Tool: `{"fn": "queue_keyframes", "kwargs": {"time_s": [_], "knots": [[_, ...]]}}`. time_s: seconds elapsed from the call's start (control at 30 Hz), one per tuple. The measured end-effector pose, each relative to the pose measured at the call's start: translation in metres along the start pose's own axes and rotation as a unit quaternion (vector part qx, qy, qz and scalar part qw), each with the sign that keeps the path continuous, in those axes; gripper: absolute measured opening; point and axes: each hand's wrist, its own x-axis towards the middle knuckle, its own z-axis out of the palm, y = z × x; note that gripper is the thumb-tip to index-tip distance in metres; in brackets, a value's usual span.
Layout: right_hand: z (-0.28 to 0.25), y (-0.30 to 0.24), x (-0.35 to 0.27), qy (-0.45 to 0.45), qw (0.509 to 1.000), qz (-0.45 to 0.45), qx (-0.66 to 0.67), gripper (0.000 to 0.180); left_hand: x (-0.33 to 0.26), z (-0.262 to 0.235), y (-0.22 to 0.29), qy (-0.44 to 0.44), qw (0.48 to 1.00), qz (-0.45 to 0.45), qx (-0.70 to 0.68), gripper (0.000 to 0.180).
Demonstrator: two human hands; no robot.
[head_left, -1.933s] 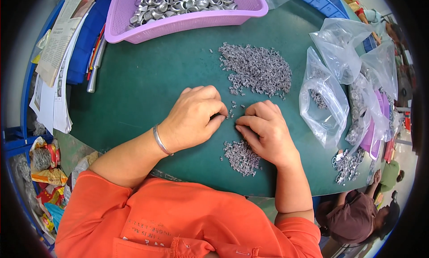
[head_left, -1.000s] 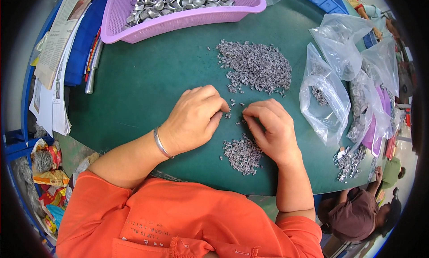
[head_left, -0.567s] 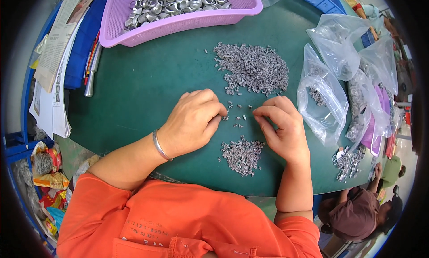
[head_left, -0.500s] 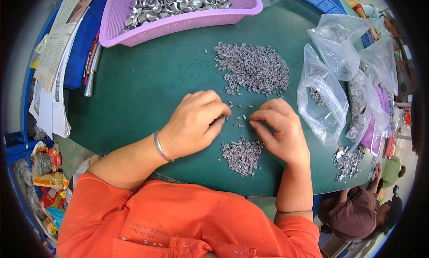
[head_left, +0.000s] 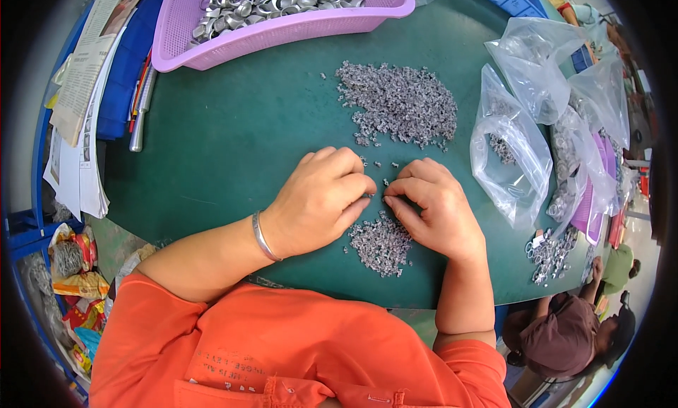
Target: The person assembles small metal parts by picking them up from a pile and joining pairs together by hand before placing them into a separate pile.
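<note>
My left hand (head_left: 321,199) is closed in a pinch, with a tiny grey speck, likely a small metal part, at its fingertips. Facing it, my right hand (head_left: 439,211) is also pinched, and what lies between its finger and thumb is too small to make out. A few loose small metal parts (head_left: 377,164) lie on the table just beyond the fingertips. Below and between the hands is a small heap of metal parts (head_left: 381,247), partly covered by my right thumb. A larger heap of similar grey parts (head_left: 402,104) spreads farther away.
A purple basket (head_left: 282,32) of metal rings stands at the far left on the green table (head_left: 212,132). Clear plastic bags (head_left: 512,175) with parts lie at the right, near loose metal pieces (head_left: 551,256). Blue bins and papers (head_left: 81,154) line the left. A person (head_left: 565,337) sits at lower right.
Both hands have come closer together and slightly nearer to me, toward the small heap. Some loose parts between them are now covered or shifted.
</note>
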Motion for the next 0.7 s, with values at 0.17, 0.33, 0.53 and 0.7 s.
{"fn": "queue_keyframes", "kwargs": {"time_s": [0.17, 0.33, 0.53, 0.7], "knots": [[-0.003, 0.002, -0.001, 0.022, 1.000, 0.001, -0.009, 0.008, -0.001, -0.001, 0.002, -0.021, 1.000, 0.004, 0.023, 0.020], [-0.002, 0.006, 0.000, 0.064, 0.998, 0.027, -0.003, 0.009, 0.003, -0.003, -0.001, 0.017, 1.000, -0.005, 0.001, 0.021], [0.010, 0.001, 0.003, 0.061, 0.998, 0.017, -0.007, 0.009, 0.003, -0.005, -0.003, 0.034, 0.999, -0.026, 0.009, 0.019], [0.008, 0.003, 0.000, 0.054, 0.999, -0.001, -0.008, 0.008, 0.002, -0.005, -0.004, 0.029, 0.999, -0.033, 0.007, 0.018]]}}
